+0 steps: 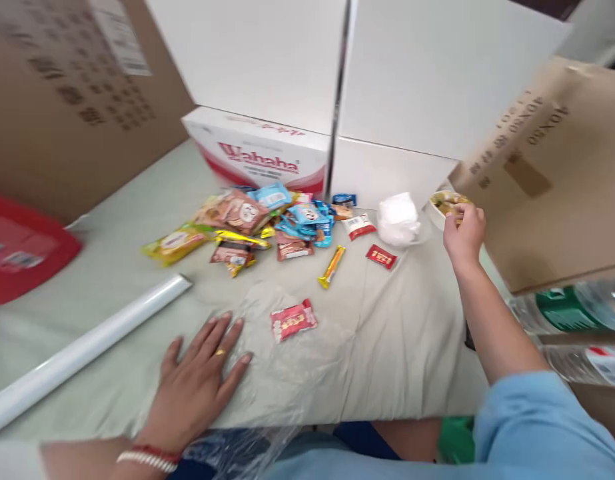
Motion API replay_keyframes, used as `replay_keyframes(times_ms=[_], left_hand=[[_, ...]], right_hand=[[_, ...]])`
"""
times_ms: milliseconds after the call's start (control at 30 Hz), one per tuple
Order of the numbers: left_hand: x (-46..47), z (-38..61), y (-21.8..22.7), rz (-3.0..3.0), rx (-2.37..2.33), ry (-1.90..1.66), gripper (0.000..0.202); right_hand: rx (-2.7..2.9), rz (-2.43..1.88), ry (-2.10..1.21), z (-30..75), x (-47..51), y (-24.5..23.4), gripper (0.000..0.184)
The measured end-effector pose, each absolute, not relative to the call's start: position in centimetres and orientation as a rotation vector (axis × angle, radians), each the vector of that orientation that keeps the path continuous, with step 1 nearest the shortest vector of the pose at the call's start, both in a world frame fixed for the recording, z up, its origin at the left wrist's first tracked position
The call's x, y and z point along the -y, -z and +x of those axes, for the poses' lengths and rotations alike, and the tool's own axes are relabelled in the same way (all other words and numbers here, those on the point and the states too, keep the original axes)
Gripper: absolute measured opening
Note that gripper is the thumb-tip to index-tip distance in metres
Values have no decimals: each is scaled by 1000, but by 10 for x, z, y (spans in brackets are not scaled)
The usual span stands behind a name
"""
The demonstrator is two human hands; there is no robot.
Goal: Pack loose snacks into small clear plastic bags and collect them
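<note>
One white roll point(87, 352) is cut off at left. One left hand point(200, 377), fingers spread, rests on the tablecloth point(402, 333); overlapping snack packets point(240, 217) beyond defy counting. One clear plastic sheet point(297, 377) barely shows. Far right, the right hand point(467, 233) covers part of one white-sided round container point(436, 215); whether its bunched fingers pinch, I cannot tell.

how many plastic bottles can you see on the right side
2: a green-labelled bottle just below the cardboard box on the right, and a red-and-white-labelled bottle below that. More may be hidden behind the right arm.
</note>
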State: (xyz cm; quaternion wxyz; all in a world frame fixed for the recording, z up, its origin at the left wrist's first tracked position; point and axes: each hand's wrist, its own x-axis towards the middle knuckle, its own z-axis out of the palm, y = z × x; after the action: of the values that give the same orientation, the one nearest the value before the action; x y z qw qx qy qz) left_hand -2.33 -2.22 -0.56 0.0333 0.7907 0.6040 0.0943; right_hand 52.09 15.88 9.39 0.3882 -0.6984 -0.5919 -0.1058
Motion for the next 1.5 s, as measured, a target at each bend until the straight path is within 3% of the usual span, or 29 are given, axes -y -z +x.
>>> replay_keyframes(times_ms=[133,300,400,600,700,833,900,1000,1133,1300,1500], left_hand=[[24,-17,1,2432,-1884,-244,58],[28,-17,1,2442,-1895,-229,57],[30,-16,1,2435,-1897,-259,59],[32,-16,2,2419,-1870,-394,61],[33,-17,4,2394,-1867,-414,61],[34,-17,7,2381,-1861,-416,61],[34,-17,7,2378,-1856,-426,62],[35,-17,6,2367,-1853,-452,61],[35,-17,5,2333,-1859,-494,60],[35,-17,4,2301,-1821,-531,60],[35,-17,8,2302,-1790,-554,62]], right_hand=[[2027,-1230,-341,364,-101,-95,24],[2599,-535,-1031,231,-33,-70,41],[2806,-357,-1268,235,-6,-56,40],[2697,-687,-1780,320,21,-79,38],[2637,-1056,-1596,333,-2,-93,38],[2537,-1459,-623,298,-73,-80,39],[2521,-1544,-312,268,-112,-66,44],[2533,-1657,-39,230,-155,-47,59],[2497,-1803,145,214,-174,-43,46],[2279,-1679,-65,238,-161,-69,41],[2184,-1302,-1323,235,-86,-89,51]])
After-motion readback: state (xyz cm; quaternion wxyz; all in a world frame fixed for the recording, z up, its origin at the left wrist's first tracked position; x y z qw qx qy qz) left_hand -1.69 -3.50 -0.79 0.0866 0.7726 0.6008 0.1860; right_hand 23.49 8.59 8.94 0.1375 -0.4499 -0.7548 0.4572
